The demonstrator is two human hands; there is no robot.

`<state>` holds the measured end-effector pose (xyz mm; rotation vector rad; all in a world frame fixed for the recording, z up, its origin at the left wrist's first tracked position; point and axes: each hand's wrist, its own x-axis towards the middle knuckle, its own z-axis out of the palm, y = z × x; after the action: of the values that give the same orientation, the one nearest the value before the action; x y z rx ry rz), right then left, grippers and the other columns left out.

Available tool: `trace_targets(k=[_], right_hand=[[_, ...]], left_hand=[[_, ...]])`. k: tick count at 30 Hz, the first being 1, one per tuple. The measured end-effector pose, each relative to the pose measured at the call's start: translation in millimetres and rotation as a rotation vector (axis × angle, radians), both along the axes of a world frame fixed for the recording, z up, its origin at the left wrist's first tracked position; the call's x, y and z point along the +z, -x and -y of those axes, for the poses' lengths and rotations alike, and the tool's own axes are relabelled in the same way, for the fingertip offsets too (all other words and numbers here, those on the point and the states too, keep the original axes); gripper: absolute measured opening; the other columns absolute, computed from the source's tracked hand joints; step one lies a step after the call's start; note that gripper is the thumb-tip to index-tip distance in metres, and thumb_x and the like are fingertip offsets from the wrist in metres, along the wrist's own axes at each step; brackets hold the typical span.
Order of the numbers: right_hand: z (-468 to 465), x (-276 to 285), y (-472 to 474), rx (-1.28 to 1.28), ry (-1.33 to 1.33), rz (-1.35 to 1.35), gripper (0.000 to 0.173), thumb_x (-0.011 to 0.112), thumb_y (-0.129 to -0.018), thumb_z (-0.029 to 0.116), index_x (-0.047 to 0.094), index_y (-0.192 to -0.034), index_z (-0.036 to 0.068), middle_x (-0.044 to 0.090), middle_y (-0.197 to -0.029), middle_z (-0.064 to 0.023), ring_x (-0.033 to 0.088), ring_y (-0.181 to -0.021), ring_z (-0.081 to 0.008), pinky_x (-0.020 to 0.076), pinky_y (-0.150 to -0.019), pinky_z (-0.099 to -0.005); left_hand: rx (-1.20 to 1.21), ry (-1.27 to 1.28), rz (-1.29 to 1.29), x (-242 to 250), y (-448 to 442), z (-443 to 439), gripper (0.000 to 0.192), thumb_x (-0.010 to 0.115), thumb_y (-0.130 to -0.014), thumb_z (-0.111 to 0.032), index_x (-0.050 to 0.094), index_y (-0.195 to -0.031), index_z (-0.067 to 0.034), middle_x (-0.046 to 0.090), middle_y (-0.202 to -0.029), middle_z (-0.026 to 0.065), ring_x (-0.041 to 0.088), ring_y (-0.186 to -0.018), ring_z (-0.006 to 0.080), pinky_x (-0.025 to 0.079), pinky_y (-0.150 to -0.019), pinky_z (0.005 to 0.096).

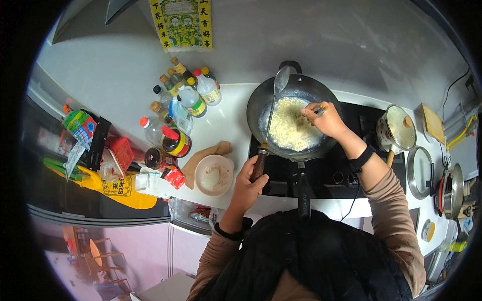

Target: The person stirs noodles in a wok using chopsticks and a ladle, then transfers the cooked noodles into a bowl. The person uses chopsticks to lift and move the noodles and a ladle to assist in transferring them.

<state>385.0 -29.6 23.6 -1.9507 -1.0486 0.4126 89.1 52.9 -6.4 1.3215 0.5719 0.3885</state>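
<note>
A dark wok [260, 90] sits on the black cooktop [278, 184] with pale noodles [290, 129] in whitish liquid. My left hand [249, 184] grips the wooden handle of a long metal ladle [272, 109]. The ladle slants across the wok's left side, its bowl up near the far rim. Above the noodles, my right hand [323, 119] holds what look like chopsticks [322, 110]; their lower ends are hard to make out in the steam. The wok's long black handle [304, 195] points toward my body.
Left of the cooktop stand a pale bowl [226, 169] and several sauce bottles [192, 96]. A lidded pot [396, 126] is at the right, its wooden handle pointing toward me. Beyond it lie a glass lid [419, 169] and another pan [452, 192]. A cord [352, 207] hangs over the counter's front edge.
</note>
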Motion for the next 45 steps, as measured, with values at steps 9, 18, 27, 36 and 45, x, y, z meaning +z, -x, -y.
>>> trace_targets(k=[9, 18, 27, 36, 45], right_hand=[[2.9, 2.4, 0.2, -0.024, 0.021, 0.023, 0.021, 0.067, -0.089, 0.020, 0.068, -0.087, -0.001, 0.066, -0.070, -0.0164, 0.063, -0.061, -0.0256, 0.0496, -0.063, -0.0336], [-3.4, 10.4, -0.1, -0.125, -0.047, 0.145, 0.031, 0.062, -0.092, 0.029, 0.069, -0.085, -0.001, 0.066, -0.069, -0.0152, 0.066, -0.066, -0.0272, 0.0498, -0.064, -0.0367], [-9.6, 10.1, 1.1, -0.110, -0.119, 0.390, 0.035, 0.062, -0.092, 0.035, 0.071, -0.090, 0.001, 0.068, -0.074, -0.0171, 0.066, -0.073, -0.0381, 0.0517, -0.069, -0.0398], [0.0, 12.0, 11.7, -0.013, -0.156, -0.209, 0.032, 0.065, -0.092, 0.030, 0.070, -0.081, 0.000, 0.068, -0.069, -0.0134, 0.066, -0.063, -0.0218, 0.0504, -0.063, -0.0342], [11.9, 12.0, 17.7, -0.084, -0.081, 0.306, 0.025, 0.065, -0.090, 0.023, 0.069, -0.084, -0.001, 0.065, -0.070, -0.0171, 0.065, -0.064, -0.0340, 0.0500, -0.061, -0.0360]], left_hand=[[-0.002, -0.005, -0.013, 2.2, -0.4, 2.2, 0.053, 0.061, -0.087, 0.000, 0.043, -0.137, -0.001, 0.053, -0.080, -0.0005, 0.045, -0.057, 0.0036, 0.036, -0.048, 0.0210], [-0.016, -0.024, -0.001, 1.4, 2.5, 0.8, 0.053, 0.060, -0.087, 0.000, 0.042, -0.137, 0.000, 0.053, -0.081, -0.0003, 0.045, -0.057, 0.0033, 0.035, -0.048, 0.0207], [-0.021, -0.022, 0.006, 1.8, -0.2, 0.8, 0.053, 0.061, -0.087, 0.000, 0.042, -0.137, -0.001, 0.053, -0.083, -0.0006, 0.045, -0.058, 0.0032, 0.035, -0.048, 0.0210], [-0.023, -0.034, -0.011, 0.2, 2.0, 1.6, 0.052, 0.060, -0.087, 0.000, 0.043, -0.137, -0.001, 0.054, -0.083, -0.0003, 0.046, -0.059, 0.0036, 0.036, -0.049, 0.0208], [-0.005, -0.037, -0.012, 1.5, 1.4, 1.3, 0.053, 0.060, -0.087, 0.001, 0.042, -0.137, -0.001, 0.053, -0.081, -0.0009, 0.045, -0.057, 0.0034, 0.035, -0.048, 0.0206]])
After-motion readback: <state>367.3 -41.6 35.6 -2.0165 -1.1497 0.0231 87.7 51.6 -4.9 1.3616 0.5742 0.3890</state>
